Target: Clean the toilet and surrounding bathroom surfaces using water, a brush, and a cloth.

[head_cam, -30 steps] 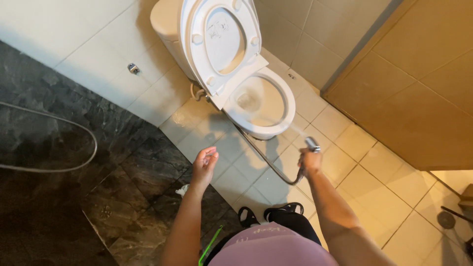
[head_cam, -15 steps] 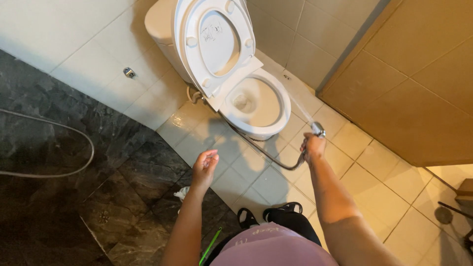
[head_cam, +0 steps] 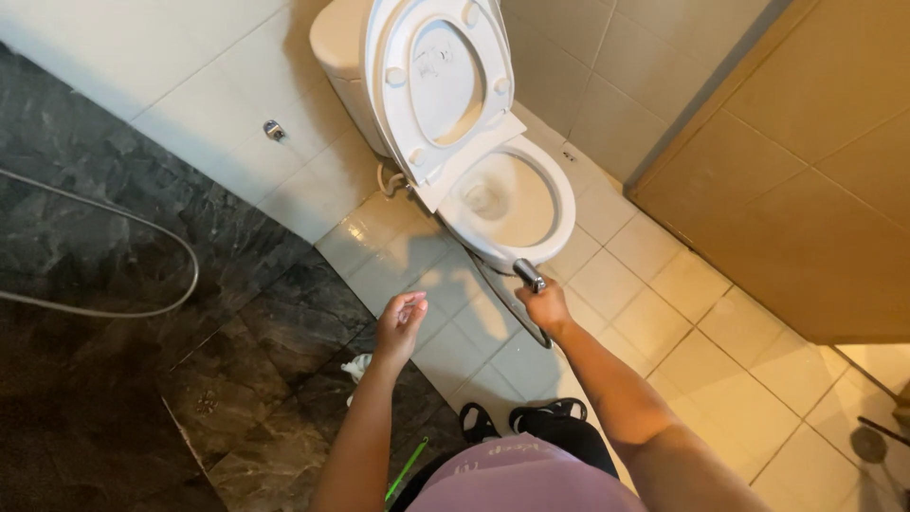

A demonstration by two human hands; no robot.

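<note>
My right hand (head_cam: 545,308) grips a metal spray nozzle (head_cam: 528,274) on a dark hose (head_cam: 507,308), held right at the front rim of the white toilet bowl (head_cam: 561,204). The toilet's seat and lid (head_cam: 441,81) stand raised against the cistern. My left hand (head_cam: 400,325) hovers empty with loosely curled fingers over the pale floor tiles, to the left of the nozzle.
A grey hose (head_cam: 142,308) loops across the dark stone floor at left. A small white object (head_cam: 357,367) and a green stick (head_cam: 406,468) lie near my black sandals (head_cam: 531,417). A brown door (head_cam: 796,171) stands at right. A wall valve (head_cam: 274,129) sits left of the toilet.
My right hand has carried the nozzle up toward the front rim of the bowl. My left hand stays raised and empty. The view has shifted so the toilet sits more central.
</note>
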